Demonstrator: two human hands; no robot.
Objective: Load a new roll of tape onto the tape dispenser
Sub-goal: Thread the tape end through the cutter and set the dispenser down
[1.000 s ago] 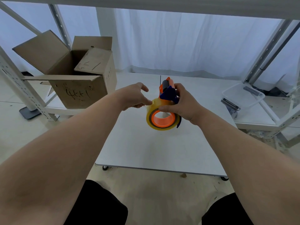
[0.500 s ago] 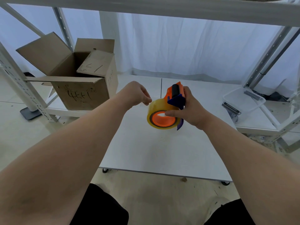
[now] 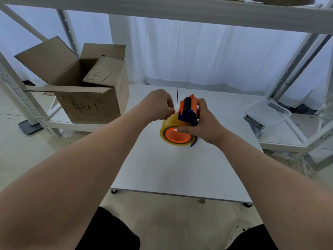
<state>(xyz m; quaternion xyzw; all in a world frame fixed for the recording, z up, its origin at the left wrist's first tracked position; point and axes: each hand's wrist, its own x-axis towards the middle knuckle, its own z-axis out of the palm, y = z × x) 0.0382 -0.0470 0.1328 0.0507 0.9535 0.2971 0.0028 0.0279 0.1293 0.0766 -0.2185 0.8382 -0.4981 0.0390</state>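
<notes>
The right hand (image 3: 201,123) grips the tape dispenser (image 3: 188,112) above the surface (image 3: 180,168), its yellow tape roll (image 3: 167,129) already seated, while the left hand (image 3: 158,105), just left, pinches the roll's top edge.

The tape roll (image 3: 166,128) is glossy, translucent yellow film; the tape dispenser (image 3: 188,110) is smooth orange and blue plastic with a matt black roller. The table (image 3: 171,170) is matt white board, the box (image 3: 86,94) rough brown cardboard, the container (image 3: 268,112) clear plastic.
</notes>
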